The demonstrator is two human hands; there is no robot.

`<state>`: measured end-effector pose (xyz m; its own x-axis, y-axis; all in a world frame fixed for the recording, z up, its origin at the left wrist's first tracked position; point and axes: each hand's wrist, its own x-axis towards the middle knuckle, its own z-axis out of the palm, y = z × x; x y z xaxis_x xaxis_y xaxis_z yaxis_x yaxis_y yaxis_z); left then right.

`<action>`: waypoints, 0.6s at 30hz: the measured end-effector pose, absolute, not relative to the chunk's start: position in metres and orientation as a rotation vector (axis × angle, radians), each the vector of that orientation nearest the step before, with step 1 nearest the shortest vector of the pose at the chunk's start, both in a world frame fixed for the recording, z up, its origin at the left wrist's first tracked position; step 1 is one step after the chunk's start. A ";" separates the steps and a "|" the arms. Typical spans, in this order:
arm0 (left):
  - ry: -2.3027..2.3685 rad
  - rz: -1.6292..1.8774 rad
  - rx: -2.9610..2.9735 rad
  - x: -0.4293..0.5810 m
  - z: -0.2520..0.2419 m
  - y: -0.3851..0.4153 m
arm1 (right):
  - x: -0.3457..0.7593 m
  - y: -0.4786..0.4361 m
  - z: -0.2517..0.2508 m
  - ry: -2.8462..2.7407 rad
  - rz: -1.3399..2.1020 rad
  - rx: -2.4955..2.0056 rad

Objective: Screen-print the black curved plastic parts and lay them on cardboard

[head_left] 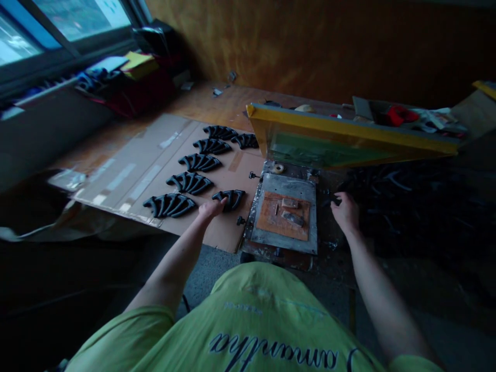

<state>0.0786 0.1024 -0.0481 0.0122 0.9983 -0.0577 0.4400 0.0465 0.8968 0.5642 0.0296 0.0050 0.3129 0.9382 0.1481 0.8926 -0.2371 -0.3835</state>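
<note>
My left hand [211, 208] is closed at the near end of a short row of black curved plastic pieces [234, 200], its fingertips on the closest one. Further rows of the same black pieces [170, 205] lie side by side on the cardboard sheet [135, 178]. Over the dark area right of the metal plate [287, 187] is my right hand [346, 213]. Its thumb and fingers are pinched at a small dark thing, too dim to make out. On the plate, an orange-brown base [267, 217] carries small raised blocks [293, 218].
A yellow-edged screen frame [349, 132] stands tilted up behind the plate. A roll of tape [278, 168] lies under it. To the right is a dark heap of black pieces [403, 206]. Black knobs [241, 220] stick out at the plate's left. A box of odds and ends [411, 116] sits behind.
</note>
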 end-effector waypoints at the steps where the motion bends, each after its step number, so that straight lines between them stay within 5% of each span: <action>1: 1.566 0.912 1.501 0.082 -0.038 0.108 | 0.556 0.030 0.009 -1.603 0.223 -2.029; 6: 1.460 0.993 1.512 0.133 0.031 0.139 | 0.487 0.024 -0.004 -1.842 0.538 -1.513; 12: 1.058 1.262 1.428 0.210 0.122 0.147 | 0.444 0.006 -0.016 -2.318 0.200 -1.688; 18: 1.019 1.223 1.359 0.205 0.130 0.103 | 0.487 0.012 0.010 -2.208 0.188 -1.760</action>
<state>0.2048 0.1030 0.1304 0.1329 0.9802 0.1465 -0.0329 -0.1434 0.9891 0.4866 0.0115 0.0095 -0.1970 0.9675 0.1586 0.9267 0.2366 -0.2920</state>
